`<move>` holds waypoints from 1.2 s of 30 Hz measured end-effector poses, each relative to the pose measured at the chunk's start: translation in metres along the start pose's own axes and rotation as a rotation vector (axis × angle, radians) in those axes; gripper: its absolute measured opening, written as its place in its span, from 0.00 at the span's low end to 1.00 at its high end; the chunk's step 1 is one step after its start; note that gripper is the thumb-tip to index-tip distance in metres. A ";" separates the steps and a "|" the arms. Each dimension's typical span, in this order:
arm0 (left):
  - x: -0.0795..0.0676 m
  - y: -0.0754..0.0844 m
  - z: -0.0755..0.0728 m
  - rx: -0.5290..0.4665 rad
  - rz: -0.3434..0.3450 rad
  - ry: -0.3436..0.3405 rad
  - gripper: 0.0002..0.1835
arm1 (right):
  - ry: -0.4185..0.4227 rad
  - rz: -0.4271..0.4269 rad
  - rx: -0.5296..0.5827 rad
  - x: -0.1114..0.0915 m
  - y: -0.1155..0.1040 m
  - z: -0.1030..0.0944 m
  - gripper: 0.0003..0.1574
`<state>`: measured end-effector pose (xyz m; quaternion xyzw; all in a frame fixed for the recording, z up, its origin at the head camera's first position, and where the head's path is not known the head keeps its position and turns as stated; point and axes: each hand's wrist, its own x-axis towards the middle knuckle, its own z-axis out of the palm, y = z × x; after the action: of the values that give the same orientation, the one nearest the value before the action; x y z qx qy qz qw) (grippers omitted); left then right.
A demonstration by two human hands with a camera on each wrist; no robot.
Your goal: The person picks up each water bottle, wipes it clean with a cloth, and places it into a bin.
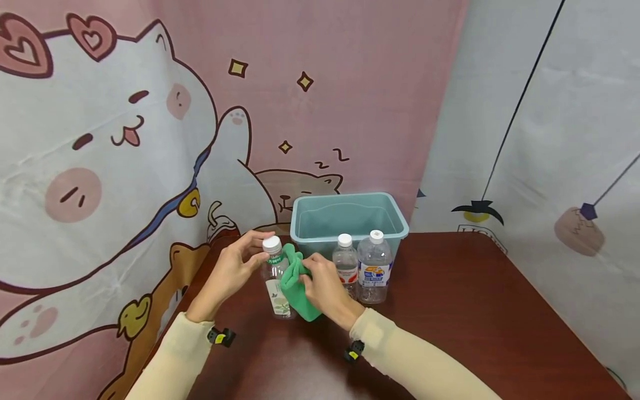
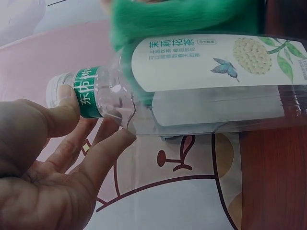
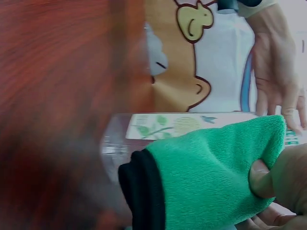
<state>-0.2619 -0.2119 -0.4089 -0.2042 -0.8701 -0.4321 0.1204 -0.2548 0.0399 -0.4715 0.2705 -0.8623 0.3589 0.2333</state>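
My left hand [image 1: 234, 269] holds a clear plastic tea bottle [image 2: 211, 112] by its neck, the thumb at the white cap [image 1: 272, 243] and green band. The bottle stands upright on the table, and its pale label carries a white flower and a blue butterfly. A green cloth [image 3: 211, 167] with a black edge is pinched between the thumb and fingers of my right hand [image 1: 327, 286]. It hangs against the bottle's right side, covering part of it in the head view. Some of my right fingers are hidden behind the cloth.
Right of the cloth stand a small clear bottle [image 1: 345, 258] with a red-and-white label and a larger clear bottle [image 1: 375, 264] with a blue-and-white one. Behind them a light blue plastic bin [image 1: 345, 210] sits at the table's [image 1: 450, 300] back edge, before a printed curtain [image 1: 370, 111].
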 end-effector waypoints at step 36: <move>-0.001 0.001 -0.001 0.000 -0.011 -0.003 0.28 | -0.141 0.061 -0.003 -0.020 0.028 0.032 0.17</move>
<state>-0.2605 -0.2129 -0.4082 -0.2001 -0.8714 -0.4324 0.1170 -0.2644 0.0385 -0.5174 0.2682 -0.8851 0.3445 0.1610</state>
